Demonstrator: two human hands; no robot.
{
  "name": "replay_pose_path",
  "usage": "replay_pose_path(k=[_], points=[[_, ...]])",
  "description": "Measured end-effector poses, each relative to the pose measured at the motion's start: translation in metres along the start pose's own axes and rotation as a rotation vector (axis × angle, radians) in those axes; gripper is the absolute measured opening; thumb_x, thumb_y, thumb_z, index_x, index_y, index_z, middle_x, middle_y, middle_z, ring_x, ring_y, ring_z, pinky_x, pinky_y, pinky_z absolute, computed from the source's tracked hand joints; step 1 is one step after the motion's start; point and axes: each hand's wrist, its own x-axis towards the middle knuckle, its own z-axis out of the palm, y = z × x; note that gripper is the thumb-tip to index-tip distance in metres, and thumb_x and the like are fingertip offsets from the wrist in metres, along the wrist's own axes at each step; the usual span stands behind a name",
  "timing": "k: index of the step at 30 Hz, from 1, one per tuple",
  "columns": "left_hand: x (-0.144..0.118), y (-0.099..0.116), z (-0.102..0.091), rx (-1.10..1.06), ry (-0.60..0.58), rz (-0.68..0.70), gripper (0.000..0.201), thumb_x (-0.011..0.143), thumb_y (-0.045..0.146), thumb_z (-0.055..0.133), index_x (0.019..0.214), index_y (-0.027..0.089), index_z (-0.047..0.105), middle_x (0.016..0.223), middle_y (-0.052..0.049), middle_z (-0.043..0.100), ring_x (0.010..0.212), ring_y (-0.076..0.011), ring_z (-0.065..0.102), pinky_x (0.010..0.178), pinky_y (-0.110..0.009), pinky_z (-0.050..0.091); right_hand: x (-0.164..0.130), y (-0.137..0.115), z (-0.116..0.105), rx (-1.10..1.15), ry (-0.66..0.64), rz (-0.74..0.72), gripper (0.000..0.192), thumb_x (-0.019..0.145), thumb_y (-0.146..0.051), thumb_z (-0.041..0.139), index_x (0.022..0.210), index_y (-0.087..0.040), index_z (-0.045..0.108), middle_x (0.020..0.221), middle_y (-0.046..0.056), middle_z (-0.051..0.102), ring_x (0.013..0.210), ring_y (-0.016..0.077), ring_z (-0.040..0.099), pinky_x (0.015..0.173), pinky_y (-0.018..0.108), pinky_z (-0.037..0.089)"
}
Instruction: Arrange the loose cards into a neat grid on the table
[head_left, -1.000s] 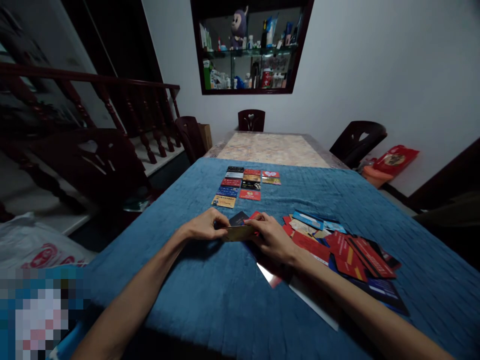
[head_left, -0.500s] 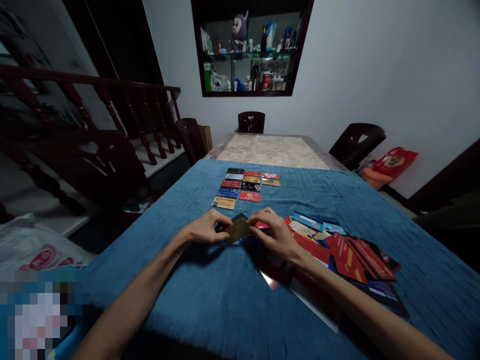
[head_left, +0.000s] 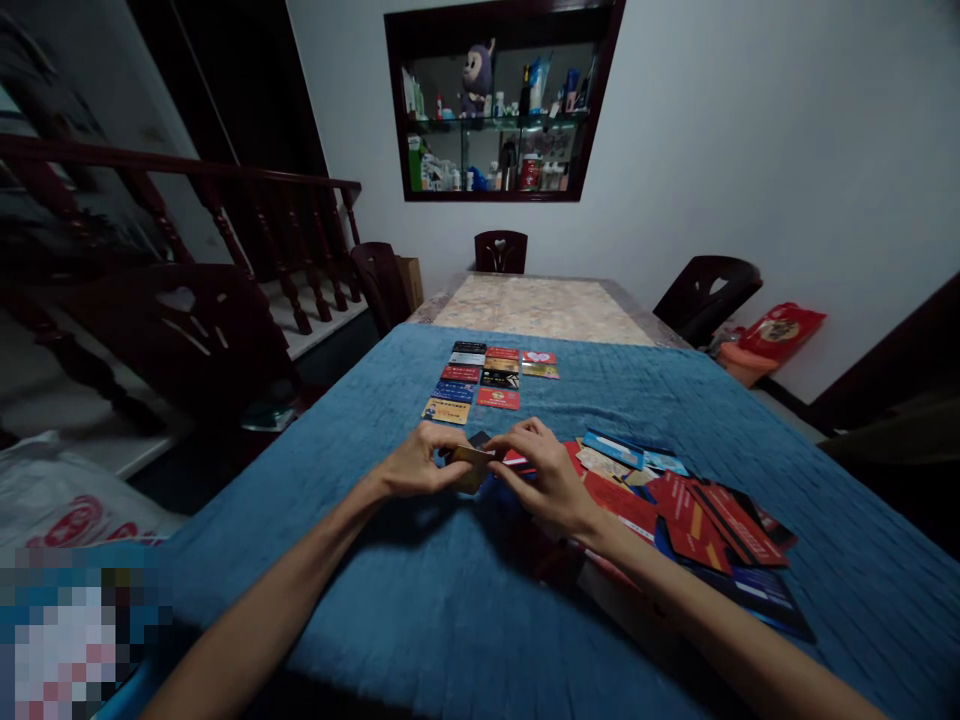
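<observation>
My left hand (head_left: 421, 460) grips a gold-brown card (head_left: 472, 472) between thumb and fingers, just above the blue cloth. A dark card (head_left: 478, 439) shows behind it; whether the left hand holds that one too is unclear. My right hand (head_left: 549, 478) pinches the gold-brown card's right corner with thumb and fingertips. Beyond my hands, several cards lie face up in neat overlapping columns, among them a yellow card (head_left: 448, 411), a red card (head_left: 498, 398) and a heart-printed card (head_left: 539, 357). Under and beside my right forearm spreads a loose pile of red cards (head_left: 694, 520) and blue cards (head_left: 613, 447).
The blue cloth (head_left: 360, 600) covers the near part of the table, and a patterned tabletop (head_left: 547, 300) shows past it. Dark wooden chairs (head_left: 501, 252) stand around. A white plastic bag (head_left: 67, 490) is at the left. A glass-shelved cabinet (head_left: 491, 120) is set into the wall.
The gold-brown card has tilted and turned in my hands, its face now less square to me. My right fingers have shifted slightly along its edge. The view has tipped up a little.
</observation>
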Motion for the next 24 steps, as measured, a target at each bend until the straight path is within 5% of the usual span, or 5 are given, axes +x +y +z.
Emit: replay_pose_path(k=[11, 18, 24], points=[[0.002, -0.012, 0.004, -0.045, 0.225, -0.024, 0.013, 0.078, 0.023, 0.062, 0.076, 0.013, 0.07, 0.07, -0.001, 0.067, 0.068, -0.0127, 0.055, 0.068, -0.025, 0.045, -0.007, 0.016, 0.012, 0.0, -0.184, 0.137, 0.013, 0.084, -0.021, 0.065, 0.096, -0.021, 0.067, 0.091, 0.006, 0.07, 0.093, 0.0224, 0.054, 0.081, 0.036, 0.045], [0.004, -0.017, 0.006, -0.089, 0.264, -0.049, 0.016, 0.074, 0.023, 0.062, 0.08, 0.012, 0.071, 0.075, -0.003, 0.068, 0.07, -0.0139, 0.057, 0.067, -0.024, 0.045, -0.007, 0.018, 0.011, 0.027, -0.106, 0.178, 0.013, 0.086, -0.015, 0.058, 0.091, -0.021, 0.068, 0.09, 0.006, 0.069, 0.091, 0.021, 0.058, 0.079, 0.035, 0.047], [0.007, -0.019, 0.007, 0.002, 0.252, -0.051, 0.009, 0.072, 0.019, 0.059, 0.065, 0.014, 0.062, 0.061, 0.002, 0.055, 0.064, -0.0109, 0.048, 0.061, -0.021, 0.039, -0.006, 0.021, 0.006, -0.031, -0.032, 0.184, 0.012, 0.088, -0.02, 0.057, 0.091, -0.022, 0.068, 0.09, 0.005, 0.071, 0.089, 0.021, 0.06, 0.08, 0.036, 0.045]])
